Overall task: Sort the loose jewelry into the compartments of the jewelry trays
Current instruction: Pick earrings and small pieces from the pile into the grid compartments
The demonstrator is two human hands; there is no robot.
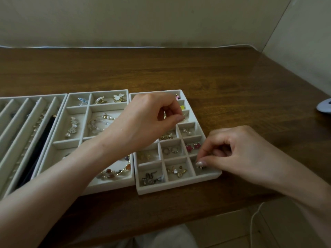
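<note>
Three pale grey jewelry trays lie side by side on the wooden desk. The right tray [179, 189] is a grid of small compartments with earrings and rings in them. My left hand [152, 120] hovers over its upper part, fingertips pinching a small gold piece [183, 117] above a right-column compartment. My right hand [238, 153] rests at the tray's near right corner, its fingers pinching a small dark piece [201, 167] in the corner compartment. The middle tray [107, 187] holds bracelets, butterfly clips and pearl pieces. The left tray [19, 111] has long slots with chains.
A white rounded object [324, 107] sits at the desk's right edge. A white cable [254, 217] hangs below the desk's near right corner. Bare wood stretches behind the trays to the wall. My lap shows under the near edge.
</note>
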